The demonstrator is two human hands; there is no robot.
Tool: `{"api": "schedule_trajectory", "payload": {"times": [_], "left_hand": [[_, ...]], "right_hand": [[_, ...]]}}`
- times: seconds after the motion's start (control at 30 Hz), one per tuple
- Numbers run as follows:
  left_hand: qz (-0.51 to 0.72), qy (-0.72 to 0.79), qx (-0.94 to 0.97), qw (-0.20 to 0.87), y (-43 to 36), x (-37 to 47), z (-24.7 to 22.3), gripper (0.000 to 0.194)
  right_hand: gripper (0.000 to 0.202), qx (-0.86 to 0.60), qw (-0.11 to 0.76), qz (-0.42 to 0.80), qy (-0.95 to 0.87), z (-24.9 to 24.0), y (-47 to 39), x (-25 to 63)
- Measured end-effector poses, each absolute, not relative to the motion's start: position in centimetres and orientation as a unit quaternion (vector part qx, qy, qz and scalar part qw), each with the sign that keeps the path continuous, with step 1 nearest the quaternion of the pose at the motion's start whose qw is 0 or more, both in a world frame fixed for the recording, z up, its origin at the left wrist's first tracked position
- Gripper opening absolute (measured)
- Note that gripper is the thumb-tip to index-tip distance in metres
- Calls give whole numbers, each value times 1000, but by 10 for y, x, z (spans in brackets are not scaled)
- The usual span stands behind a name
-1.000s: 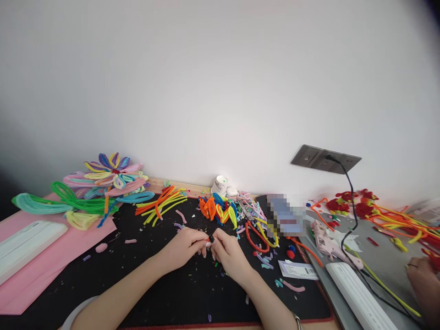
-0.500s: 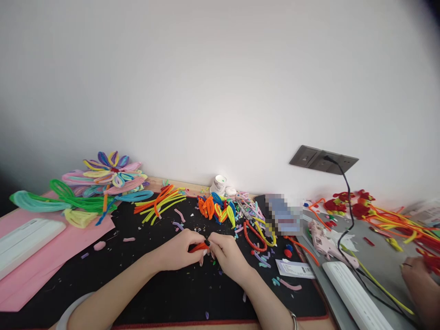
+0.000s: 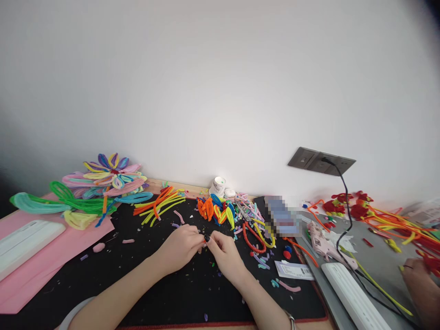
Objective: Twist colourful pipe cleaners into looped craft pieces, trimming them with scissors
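Observation:
My left hand point(image 3: 182, 246) and my right hand point(image 3: 225, 254) meet fingertip to fingertip above the black mat point(image 3: 165, 300). Both are closed, the thumbs and index fingers pinched together. A small black spot point(image 3: 206, 238) shows where the fingertips meet; I cannot tell what it is. The orange piece of pipe cleaner seen in my left hand a moment ago is now hidden behind the fingers. Just beyond my hands lies a cluster of bent orange, blue and yellow pipe cleaners point(image 3: 220, 210).
Straight orange and yellow pipe cleaners point(image 3: 160, 205) lie behind left. A pipe-cleaner flower point(image 3: 114, 172) stands by the wall. Cut scraps point(image 3: 252, 208), a paper cup point(image 3: 218, 186) and a pink glue gun point(image 3: 330, 247) are around. At right, another person's hand point(image 3: 417, 277) holds red pieces.
My left hand has turned and its fingers have closed in, so the orange piece no longer shows. My right thumb has moved up against the left fingertips.

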State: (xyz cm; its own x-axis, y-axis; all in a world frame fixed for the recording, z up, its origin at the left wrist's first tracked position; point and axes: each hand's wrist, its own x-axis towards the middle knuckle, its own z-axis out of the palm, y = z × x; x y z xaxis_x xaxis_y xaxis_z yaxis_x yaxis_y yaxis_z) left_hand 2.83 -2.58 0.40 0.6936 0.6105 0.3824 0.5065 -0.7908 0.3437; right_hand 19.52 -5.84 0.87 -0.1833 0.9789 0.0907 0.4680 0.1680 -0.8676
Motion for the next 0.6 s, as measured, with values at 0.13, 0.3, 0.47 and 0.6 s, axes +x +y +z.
{"api": "schedule_trajectory", "payload": {"times": [0.13, 0.3, 0.47, 0.6], "left_hand": [[271, 295, 916, -16, -28, 33, 2, 35], [256, 289, 918, -86, -29, 36, -2, 33], [226, 275, 933, 43, -30, 34, 5, 33], [246, 286, 883, 278, -31, 34, 14, 41]], "right_hand": [[30, -552, 366, 336, -670, 11, -60, 192], [28, -562, 364, 320, -671, 8, -59, 192], [25, -530, 368, 333, -687, 8, -58, 195], [24, -505, 376, 363, -687, 14, -59, 197]]}}
